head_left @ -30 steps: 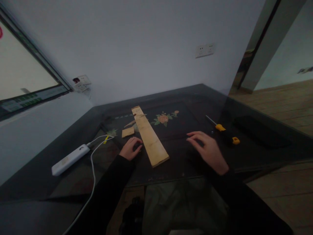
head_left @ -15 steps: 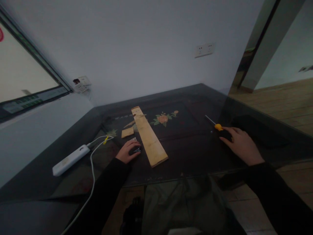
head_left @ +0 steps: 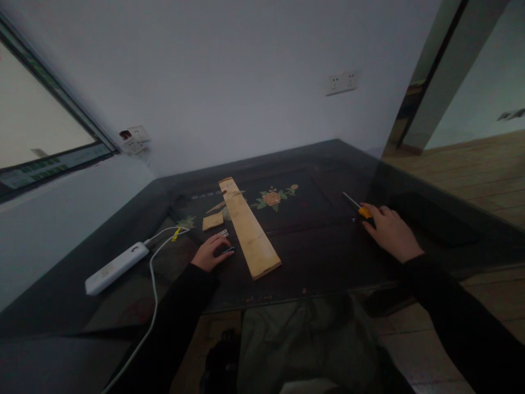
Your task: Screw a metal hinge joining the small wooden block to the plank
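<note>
I record from my remote post a dark desk spanning mid-frame. A long wooden board lies slanted at centre. At centre right, the right hand is closed around the handle of a screwdriver. At centre left, the left hand is curled, thumb and fingers narrowly apart, near a small wood piece; perforated metal shows at its fingers, grip undeterminable.

2 wood pcs, 1 screwdrvr, 1 tbl

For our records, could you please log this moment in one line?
left hand: at small metal part, grip unclear | right hand: on screwdriver | plank: between hands | wood square: left of plank
</note>
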Demonstrator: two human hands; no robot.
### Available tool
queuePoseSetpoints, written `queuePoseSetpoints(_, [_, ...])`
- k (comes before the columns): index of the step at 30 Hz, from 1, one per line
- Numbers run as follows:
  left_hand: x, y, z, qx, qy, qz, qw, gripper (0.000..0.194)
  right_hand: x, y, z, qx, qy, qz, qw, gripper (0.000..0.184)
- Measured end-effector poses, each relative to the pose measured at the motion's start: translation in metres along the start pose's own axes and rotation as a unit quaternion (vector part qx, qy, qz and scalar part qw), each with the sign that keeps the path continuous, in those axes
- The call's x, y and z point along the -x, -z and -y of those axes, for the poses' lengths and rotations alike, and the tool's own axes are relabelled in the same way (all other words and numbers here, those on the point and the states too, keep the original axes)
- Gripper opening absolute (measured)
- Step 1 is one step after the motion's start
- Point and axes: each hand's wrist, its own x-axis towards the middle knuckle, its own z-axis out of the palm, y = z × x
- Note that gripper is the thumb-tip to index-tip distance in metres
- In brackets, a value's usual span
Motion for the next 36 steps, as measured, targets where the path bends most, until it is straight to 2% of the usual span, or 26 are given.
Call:
queuePoseSetpoints(8, [0.007,0.002,-0.001,-0.001,0.013,-0.017,1.0,0.022,0.006,0.006,0.003,-0.007,-0.035,-0.003,0.999,0.051])
queuePoseSetpoints(25, [0.007,0.005,-0.006,0.002,0.02,-0.017,1.0,0.023,0.007,0.004,0.002,-0.028,-0.037,0.008,0.999,0.05])
queuePoseSetpoints(29, [0.008,0.002,-0.006,0.007,0.011,0.0,1.0,0.033,0.008,0.004,0.003,-0.032,-0.036,-0.002,0.999,0.05])
queuePoseSetpoints(36, [0.003,-0.006,-0.002,0.002,0.029,-0.01,1.0,0.025,0.007,0.002,0.002,-0.067,-0.035,-0.006,0.997,0.048])
